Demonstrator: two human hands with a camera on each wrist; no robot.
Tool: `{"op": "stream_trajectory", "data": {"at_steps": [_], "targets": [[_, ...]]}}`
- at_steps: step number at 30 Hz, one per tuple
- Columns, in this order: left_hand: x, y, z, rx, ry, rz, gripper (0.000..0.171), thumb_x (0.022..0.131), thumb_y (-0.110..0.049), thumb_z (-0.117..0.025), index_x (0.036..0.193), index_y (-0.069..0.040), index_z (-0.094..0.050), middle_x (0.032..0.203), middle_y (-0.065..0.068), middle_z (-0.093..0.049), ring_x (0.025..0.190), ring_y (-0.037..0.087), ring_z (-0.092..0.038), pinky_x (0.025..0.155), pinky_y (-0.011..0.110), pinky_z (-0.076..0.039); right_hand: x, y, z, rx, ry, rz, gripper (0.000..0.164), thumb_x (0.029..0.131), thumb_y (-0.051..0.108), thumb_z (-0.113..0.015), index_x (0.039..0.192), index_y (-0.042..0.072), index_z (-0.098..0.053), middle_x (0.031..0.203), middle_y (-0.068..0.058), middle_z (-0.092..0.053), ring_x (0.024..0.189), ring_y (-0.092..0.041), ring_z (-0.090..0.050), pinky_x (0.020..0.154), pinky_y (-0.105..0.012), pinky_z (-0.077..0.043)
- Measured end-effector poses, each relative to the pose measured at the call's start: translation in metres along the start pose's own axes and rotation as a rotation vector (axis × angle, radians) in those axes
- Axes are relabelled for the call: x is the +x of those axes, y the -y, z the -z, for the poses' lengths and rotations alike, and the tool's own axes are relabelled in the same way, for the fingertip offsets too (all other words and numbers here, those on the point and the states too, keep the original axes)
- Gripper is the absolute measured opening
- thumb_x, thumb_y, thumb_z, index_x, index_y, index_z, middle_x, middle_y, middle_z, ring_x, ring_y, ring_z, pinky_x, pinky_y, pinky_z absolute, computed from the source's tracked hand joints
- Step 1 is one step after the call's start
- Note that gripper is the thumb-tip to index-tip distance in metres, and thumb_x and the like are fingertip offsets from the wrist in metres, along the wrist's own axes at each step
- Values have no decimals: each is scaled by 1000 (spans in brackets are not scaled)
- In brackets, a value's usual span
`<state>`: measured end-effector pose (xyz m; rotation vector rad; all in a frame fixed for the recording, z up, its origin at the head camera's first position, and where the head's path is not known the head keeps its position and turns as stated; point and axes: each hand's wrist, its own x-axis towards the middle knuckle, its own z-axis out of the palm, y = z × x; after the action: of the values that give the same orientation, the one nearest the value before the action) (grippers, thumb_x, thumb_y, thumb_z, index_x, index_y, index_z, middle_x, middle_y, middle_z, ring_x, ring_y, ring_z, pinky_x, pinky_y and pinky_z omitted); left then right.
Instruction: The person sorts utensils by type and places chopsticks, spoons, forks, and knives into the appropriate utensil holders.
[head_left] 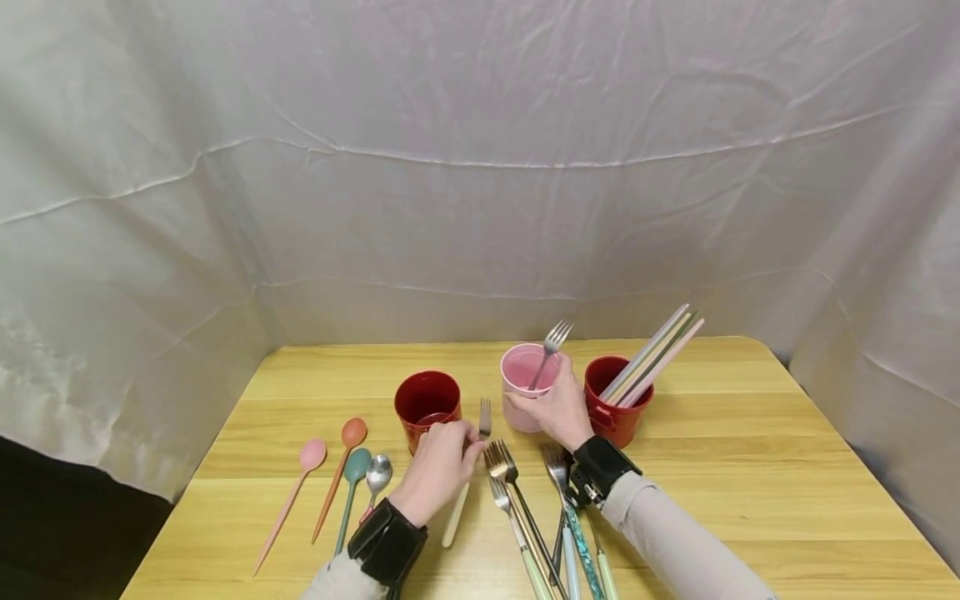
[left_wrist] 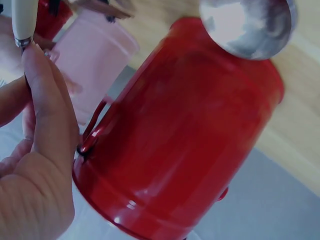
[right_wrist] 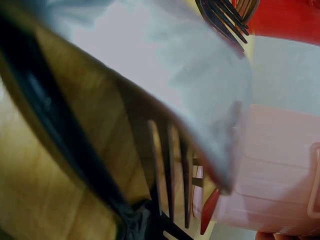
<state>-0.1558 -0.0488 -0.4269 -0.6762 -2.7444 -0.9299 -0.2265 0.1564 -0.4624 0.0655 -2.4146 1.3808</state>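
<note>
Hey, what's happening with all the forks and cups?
Someone's left hand pinches a pale-handled fork, and their right hand holds a pink cup with another fork leaning inside. Red cups stand either side; the right one has long sticks in it. Spoons lie on the left, with more forks in front of the pink cup.

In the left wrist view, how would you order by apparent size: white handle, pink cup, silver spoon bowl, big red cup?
1. Big red cup, largest.
2–3. Pink cup and silver spoon bowl: too close to rank; each is only partly visible, and the bowl seems nearer the camera.
4. White handle, smallest.
</note>
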Motion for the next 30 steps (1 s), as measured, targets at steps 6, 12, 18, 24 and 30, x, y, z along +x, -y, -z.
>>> {"op": "stream_trajectory", "data": {"at_steps": [6, 12, 18, 24, 30], "targets": [[15, -8, 8, 20, -72, -27, 14, 88, -19, -67, 76, -13, -62, 63, -8, -56, 50, 4, -46, 44, 20, -38, 0, 0, 1, -2, 9, -6, 98, 62, 33, -87, 136, 2, -32, 121, -18, -55, 107, -30, -56, 92, -45, -47], [33, -20, 21, 0, -118, -44, 13, 90, -19, -64, 80, -12, -64, 64, -7, -57, 50, 5, -48, 44, 21, -39, 0, 0, 2, -7, 11, -5, 98, 63, 32, -87, 137, 1, -32, 120, -19, -55, 106, -30, -56, 92, -45, -47], [54, -30, 31, 10, -180, -85, 13, 89, -17, -65, 79, -11, -62, 70, -2, -63, 55, 8, -51, 48, 23, -41, 1, -1, 2, -11, 13, -5, 98, 63, 33, -87, 137, 1, -31, 121, -18, -55, 106, -29, -56, 92, -44, -47], [77, -44, 42, -1, -227, -119, 11, 89, -15, -64, 81, -8, -62, 75, 2, -66, 61, 11, -56, 52, 24, -46, 1, -1, 1, -11, 11, 7, 97, 63, 33, -87, 136, 2, -32, 121, -18, -55, 106, -29, -56, 93, -44, -47], [99, -59, 50, -24, -273, -128, 15, 91, -21, -62, 83, -9, -63, 76, 1, -67, 63, 12, -57, 56, 29, -48, 1, 0, 2, -16, 11, 28, 97, 63, 33, -86, 137, 1, -31, 121, -19, -54, 105, -30, -57, 91, -45, -48]]}}
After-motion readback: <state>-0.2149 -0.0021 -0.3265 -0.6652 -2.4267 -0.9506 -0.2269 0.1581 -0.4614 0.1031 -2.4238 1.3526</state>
